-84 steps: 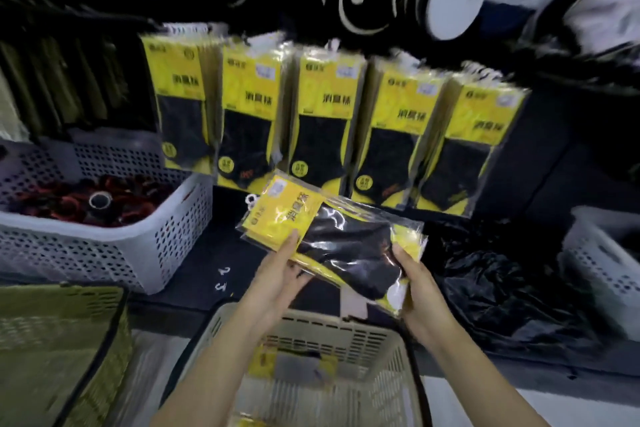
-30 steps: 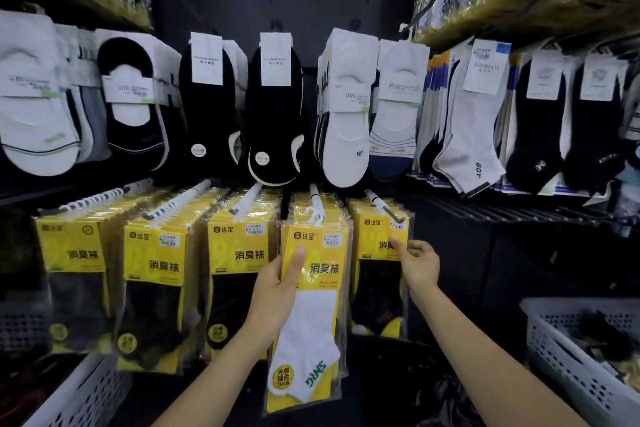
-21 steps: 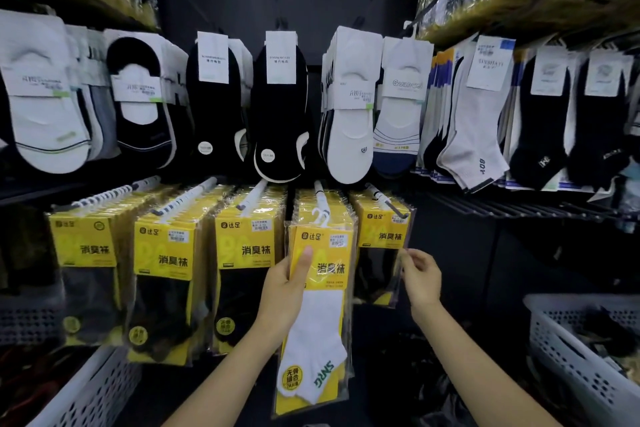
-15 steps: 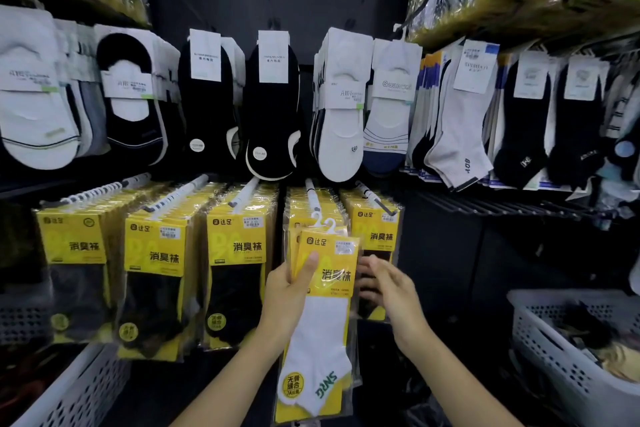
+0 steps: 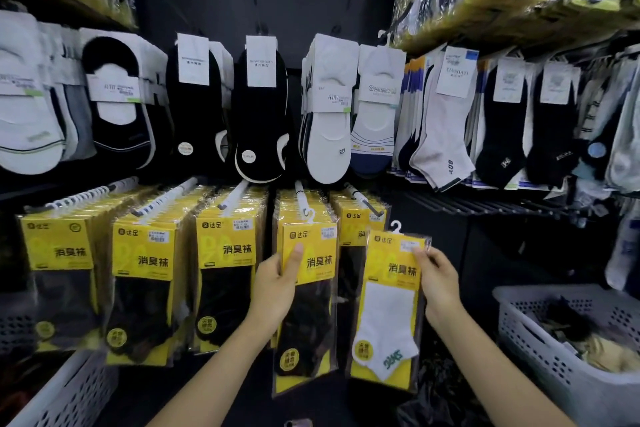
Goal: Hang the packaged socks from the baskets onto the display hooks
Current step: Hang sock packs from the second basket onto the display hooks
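A yellow pack with white socks (image 5: 388,315) hangs free of the hooks, pinched at its upper right corner by my right hand (image 5: 437,282). Its small white hanger sticks up at the top. My left hand (image 5: 277,288) grips the front yellow pack of black socks (image 5: 308,305), which hangs on the fourth display hook (image 5: 300,196), thumb on its face. Several more rows of yellow packs (image 5: 152,274) fill the hooks to the left. One further row hangs on the hook (image 5: 362,199) behind the white-sock pack.
A white perforated basket (image 5: 568,371) with dark packs stands at the lower right. Another white basket (image 5: 69,395) shows at the lower left. Loose socks on cards (image 5: 329,114) hang in the row above. An empty wire rack (image 5: 485,208) runs to the right.
The white-sock pack passed from my left hand to my right hand and moved right, off the fourth row. My left hand now holds the black-sock pack that was behind it.
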A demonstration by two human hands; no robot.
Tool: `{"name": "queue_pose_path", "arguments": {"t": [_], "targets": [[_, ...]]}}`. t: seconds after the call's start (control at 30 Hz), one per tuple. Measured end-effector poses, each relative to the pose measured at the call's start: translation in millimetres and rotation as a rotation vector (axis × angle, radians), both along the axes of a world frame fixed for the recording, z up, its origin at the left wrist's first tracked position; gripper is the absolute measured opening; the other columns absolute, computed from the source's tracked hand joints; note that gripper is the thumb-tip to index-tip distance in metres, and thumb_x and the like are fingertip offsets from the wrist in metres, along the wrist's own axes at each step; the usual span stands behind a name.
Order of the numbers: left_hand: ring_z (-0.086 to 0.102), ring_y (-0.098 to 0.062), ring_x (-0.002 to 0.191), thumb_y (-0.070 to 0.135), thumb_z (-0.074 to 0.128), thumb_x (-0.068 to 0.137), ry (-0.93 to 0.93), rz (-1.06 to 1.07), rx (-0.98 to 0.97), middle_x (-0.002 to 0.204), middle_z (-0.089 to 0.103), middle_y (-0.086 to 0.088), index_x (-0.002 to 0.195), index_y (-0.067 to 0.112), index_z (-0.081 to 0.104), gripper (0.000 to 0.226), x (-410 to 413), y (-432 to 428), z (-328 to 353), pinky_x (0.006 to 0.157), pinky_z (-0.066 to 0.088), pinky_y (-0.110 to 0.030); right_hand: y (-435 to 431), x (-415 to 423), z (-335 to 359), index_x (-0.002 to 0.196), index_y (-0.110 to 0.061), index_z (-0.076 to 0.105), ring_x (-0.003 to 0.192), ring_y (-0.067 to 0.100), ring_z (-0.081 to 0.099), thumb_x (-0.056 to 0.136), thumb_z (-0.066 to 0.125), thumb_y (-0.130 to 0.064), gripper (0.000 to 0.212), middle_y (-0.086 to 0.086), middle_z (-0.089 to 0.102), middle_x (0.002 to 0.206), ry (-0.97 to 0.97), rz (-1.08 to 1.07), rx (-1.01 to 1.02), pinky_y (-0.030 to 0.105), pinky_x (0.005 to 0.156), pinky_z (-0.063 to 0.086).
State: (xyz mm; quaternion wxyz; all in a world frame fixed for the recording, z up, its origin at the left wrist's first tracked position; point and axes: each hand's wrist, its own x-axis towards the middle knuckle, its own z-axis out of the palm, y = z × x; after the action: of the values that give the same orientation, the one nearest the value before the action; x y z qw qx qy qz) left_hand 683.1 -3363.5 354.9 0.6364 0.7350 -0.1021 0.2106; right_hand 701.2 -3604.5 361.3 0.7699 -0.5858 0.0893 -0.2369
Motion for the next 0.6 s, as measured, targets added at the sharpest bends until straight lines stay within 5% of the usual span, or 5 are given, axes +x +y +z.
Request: {"name": "queue_pose_path", "arguments": {"t": [0.1,0.37,0.6], "targets": [[0.066,0.005,0.076,0.047,0.045,0.092,-0.028,-0.004,0.003,0.087,0.073,0.008,0.091,0.026,0.067,0.031,0,2,3,0.061,0.047,-0.005,-4,14,14,0.086,-0.022,0.063,0.067,0.007,0.068,0.093,0.061,-0.018,0.009,-0.004,0.071,0.079,-0.083,0.015,-0.057,0.021,0.057,0.054],[0.067,0.0,0.075,0.053,0.045,0.087,0.002,0.001,0.011,0.084,0.073,0.007,0.088,0.024,0.067,0.036,4,-3,3,0.064,0.048,-0.008,5,46,13,0.095,-0.016,0.064,0.069,0.007,0.071,0.094,0.06,-0.016,0.005,-0.003,0.075,0.077,-0.155,0.153,-0.204,0.018,0.054,0.054],[0.066,0.0,0.067,0.047,0.047,0.092,0.008,-0.005,-0.003,0.07,0.071,0.016,0.08,0.027,0.066,0.029,7,-11,1,0.058,0.045,-0.005,13,73,0,0.09,-0.016,0.063,0.081,0.015,0.064,0.083,0.073,-0.022,0.013,0.0,0.067,0.085,0.008,-0.131,-0.212,0.027,0.07,0.05]]}}
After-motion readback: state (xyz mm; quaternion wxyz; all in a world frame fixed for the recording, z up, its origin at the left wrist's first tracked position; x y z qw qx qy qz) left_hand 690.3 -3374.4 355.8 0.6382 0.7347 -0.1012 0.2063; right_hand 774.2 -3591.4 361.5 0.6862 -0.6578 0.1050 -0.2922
